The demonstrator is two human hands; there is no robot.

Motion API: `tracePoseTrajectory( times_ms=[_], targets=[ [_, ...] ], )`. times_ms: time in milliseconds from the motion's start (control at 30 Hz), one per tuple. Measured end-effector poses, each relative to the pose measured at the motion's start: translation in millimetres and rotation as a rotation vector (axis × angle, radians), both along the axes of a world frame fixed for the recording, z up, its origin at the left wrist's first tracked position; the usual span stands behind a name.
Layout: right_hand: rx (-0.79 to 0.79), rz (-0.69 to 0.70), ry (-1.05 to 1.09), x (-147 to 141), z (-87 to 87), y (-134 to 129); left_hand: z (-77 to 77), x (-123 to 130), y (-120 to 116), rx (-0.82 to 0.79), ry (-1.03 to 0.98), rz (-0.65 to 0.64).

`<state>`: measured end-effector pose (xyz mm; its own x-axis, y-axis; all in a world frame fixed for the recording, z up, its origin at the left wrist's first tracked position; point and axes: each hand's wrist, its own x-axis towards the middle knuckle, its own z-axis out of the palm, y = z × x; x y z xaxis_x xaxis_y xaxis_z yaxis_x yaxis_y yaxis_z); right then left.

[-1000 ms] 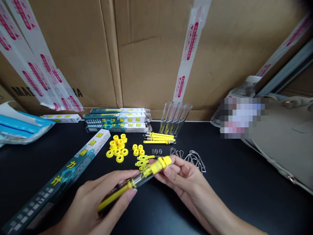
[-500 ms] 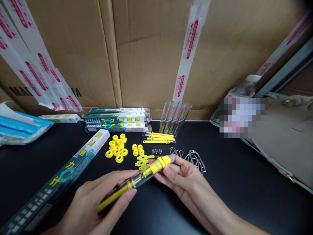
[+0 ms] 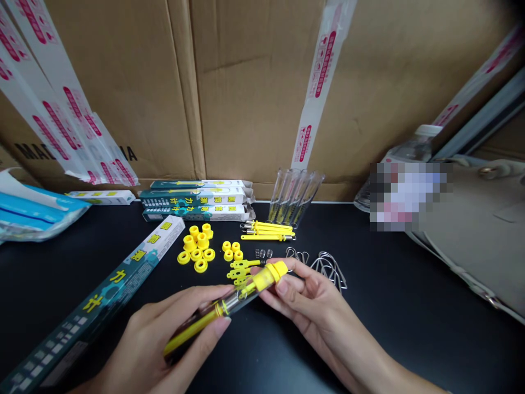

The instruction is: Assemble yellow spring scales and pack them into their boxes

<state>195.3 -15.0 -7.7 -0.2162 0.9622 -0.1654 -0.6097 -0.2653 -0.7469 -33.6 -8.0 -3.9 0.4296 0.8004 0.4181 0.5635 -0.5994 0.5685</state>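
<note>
My left hand [image 3: 164,334] is closed around the clear tube of a spring scale [image 3: 234,302], with a yellow rod and a metal spring inside it. The tube slants up to the right. At its upper end, my right hand [image 3: 311,306] pinches the yellow cap [image 3: 266,278] between thumb and fingers. Just behind the hands lie flat yellow pieces [image 3: 240,268], partly hidden by the tube, and small springs [image 3: 263,253]. Bent wire hooks [image 3: 328,268] rest beyond my right hand.
Yellow caps and rings [image 3: 197,246] and smaller yellow rings [image 3: 232,250] sit mid-table. Behind are yellow rods [image 3: 268,232], clear tubes [image 3: 293,197] and stacked boxes [image 3: 197,200]. A long box [image 3: 98,295] lies left; a bottle [image 3: 414,148] and bag [image 3: 476,230] stand right.
</note>
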Motion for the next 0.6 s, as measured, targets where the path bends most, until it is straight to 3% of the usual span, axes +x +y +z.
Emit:
tracePoseTrajectory(
  times_ms=[600],
  targets=[
    [-0.009, -0.030, 0.000, -1.4, -3.8, -0.8, 1.4, 2.6, 4.1, 0.081, 0.007, -0.021]
  ],
)
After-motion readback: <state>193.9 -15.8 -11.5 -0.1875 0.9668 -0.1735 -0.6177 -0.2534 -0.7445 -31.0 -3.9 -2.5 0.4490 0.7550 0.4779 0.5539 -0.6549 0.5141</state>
